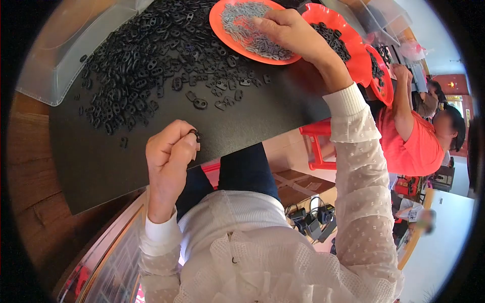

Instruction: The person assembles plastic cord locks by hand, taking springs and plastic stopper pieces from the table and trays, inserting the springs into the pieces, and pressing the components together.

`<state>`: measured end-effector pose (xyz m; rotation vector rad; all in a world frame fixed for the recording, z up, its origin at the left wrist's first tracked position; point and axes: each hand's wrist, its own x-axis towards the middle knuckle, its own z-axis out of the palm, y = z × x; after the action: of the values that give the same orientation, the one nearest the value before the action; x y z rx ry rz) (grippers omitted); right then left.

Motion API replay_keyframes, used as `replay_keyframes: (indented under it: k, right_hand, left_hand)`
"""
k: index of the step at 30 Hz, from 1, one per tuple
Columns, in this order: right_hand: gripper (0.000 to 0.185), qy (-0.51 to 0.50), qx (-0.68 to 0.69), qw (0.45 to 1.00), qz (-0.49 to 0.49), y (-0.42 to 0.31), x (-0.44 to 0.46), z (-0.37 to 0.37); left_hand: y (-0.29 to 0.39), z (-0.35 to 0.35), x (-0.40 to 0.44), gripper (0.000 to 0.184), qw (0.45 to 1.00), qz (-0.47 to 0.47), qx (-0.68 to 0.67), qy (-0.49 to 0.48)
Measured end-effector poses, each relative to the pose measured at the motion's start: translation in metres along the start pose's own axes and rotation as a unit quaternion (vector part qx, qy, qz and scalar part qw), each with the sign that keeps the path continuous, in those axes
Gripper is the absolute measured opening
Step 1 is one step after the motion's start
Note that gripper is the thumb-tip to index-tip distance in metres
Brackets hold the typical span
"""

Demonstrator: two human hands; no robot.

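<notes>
My left hand (pixel 171 156) is closed just above the near edge of the dark table, pinching a small black plastic piece (pixel 195 134) between thumb and forefinger. Most of that piece is hidden by the fingers. My right hand (pixel 293 35) reaches over an orange plate (pixel 218 24) of small grey metal pieces (pixel 247 30) that look like springs. Its thumb and fingers are drawn together at the pieces; what they grip, if anything, I cannot make out. Beyond my left hand spreads a big heap of black plastic pieces with holes (pixel 136 65), resembling cord-lock parts.
Right of the plate stand a wavy-rimmed red bowl (pixel 353 38) and another red plate (pixel 385 93), both holding black parts. A clear plastic bin (pixel 50 70) lies at the left. A person in a red shirt (pixel 404 141) sits at the right, near a red stool (pixel 318 146).
</notes>
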<state>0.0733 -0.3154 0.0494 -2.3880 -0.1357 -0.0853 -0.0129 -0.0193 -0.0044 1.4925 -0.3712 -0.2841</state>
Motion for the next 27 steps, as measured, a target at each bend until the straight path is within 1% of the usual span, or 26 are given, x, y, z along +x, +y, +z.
replay_keyframes:
  k: [1, 4, 7, 10, 13, 15, 16, 17, 18, 19, 20, 22, 25, 27]
  right_hand:
    - [0.039, -0.005, 0.017, 1.000, 0.017, -0.003, -0.002, -0.001]
    - [0.035, -0.064, 0.133, 0.987, 0.064, 0.001, -0.005, -0.007]
    - [0.031, -0.068, 0.184, 0.978, 0.073, 0.001, -0.010, -0.004]
    - [0.027, -0.073, 0.212, 0.972, 0.074, -0.002, -0.015, -0.003]
    - [0.024, -0.052, 0.178, 0.981, 0.063, 0.003, -0.015, -0.001]
    - [0.026, -0.010, 0.079, 0.997, 0.011, 0.004, -0.012, 0.002]
    - [0.026, 0.011, 0.028, 0.999, -0.015, 0.004, -0.011, 0.003]
    - [0.028, 0.045, -0.063, 0.995, -0.056, 0.016, -0.003, 0.004]
    - [0.029, 0.079, -0.153, 0.980, -0.097, 0.035, 0.008, 0.008]
    - [0.031, 0.112, -0.242, 0.954, -0.137, 0.036, 0.013, 0.010]
    - [0.030, 0.065, -0.245, 0.963, -0.092, 0.038, 0.013, 0.006]
    - [0.027, -0.030, -0.249, 0.968, -0.001, 0.016, 0.008, -0.003]
    - [0.031, -0.048, -0.309, 0.944, -0.109, 0.025, 0.011, 0.007]
    - [0.034, -0.049, -0.286, 0.954, -0.077, 0.023, 0.015, 0.005]
  left_hand:
    - [0.000, 0.000, 0.000, 0.014, 1.000, 0.000, -0.003, 0.002]
    - [-0.001, 0.001, -0.001, 0.015, 1.000, -0.009, -0.013, 0.008]
    - [0.005, 0.004, 0.000, 0.012, 0.999, -0.018, -0.040, 0.019]
    - [0.006, 0.002, -0.002, 0.013, 0.998, -0.030, -0.039, 0.025]
    - [0.006, 0.004, -0.002, 0.013, 0.998, -0.022, -0.052, 0.031]
    - [0.007, 0.004, -0.002, 0.013, 0.998, -0.018, -0.054, 0.033]
    - [0.008, 0.005, -0.002, 0.013, 0.998, -0.016, -0.055, 0.034]
    - [0.008, 0.005, -0.002, 0.013, 0.998, -0.019, -0.053, 0.035]
    - [0.007, 0.005, -0.002, 0.013, 0.998, -0.022, -0.051, 0.037]
    - [0.007, 0.005, -0.002, 0.013, 0.998, -0.025, -0.049, 0.039]
    - [0.006, 0.004, -0.002, 0.013, 0.998, -0.023, -0.052, 0.036]
    - [0.006, 0.003, -0.002, 0.013, 0.998, -0.018, -0.057, 0.031]
    - [0.007, 0.004, -0.003, 0.013, 0.998, -0.019, -0.051, 0.029]
    - [0.007, 0.004, -0.003, 0.013, 0.998, -0.023, -0.051, 0.031]
